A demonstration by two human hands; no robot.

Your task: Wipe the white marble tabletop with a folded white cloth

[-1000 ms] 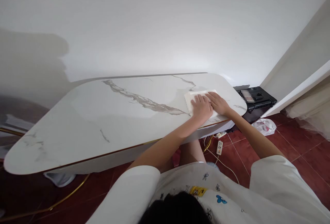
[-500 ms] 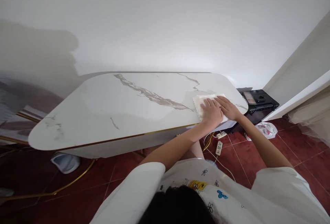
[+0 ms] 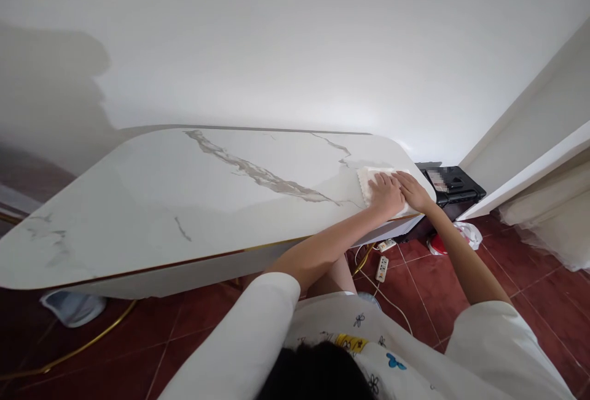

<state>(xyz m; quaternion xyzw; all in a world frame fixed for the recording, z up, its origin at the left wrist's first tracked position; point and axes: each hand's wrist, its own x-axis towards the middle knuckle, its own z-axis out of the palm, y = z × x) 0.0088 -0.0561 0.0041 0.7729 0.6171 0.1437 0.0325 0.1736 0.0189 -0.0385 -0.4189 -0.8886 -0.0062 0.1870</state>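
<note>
A white cloth (image 3: 369, 177) lies flat near the right end of a white marble-patterned table (image 3: 193, 197) with a gold edge. My left hand (image 3: 385, 195) lies palm down on the cloth, fingers stretched out. Beside it my right hand (image 3: 412, 190) also presses flat on the cloth, fingers extended. Both hands touch each other and cover most of the cloth.
A white wall stands behind the table. On the red tiled floor under the right end lie a power strip (image 3: 382, 268) with cables, a black device (image 3: 449, 184) and a plastic bag (image 3: 463, 235). A white object (image 3: 74, 306) sits under the left end.
Both hands and the cloth have slid slightly toward the table's right end and far edge. The camera view shifted sideways.
</note>
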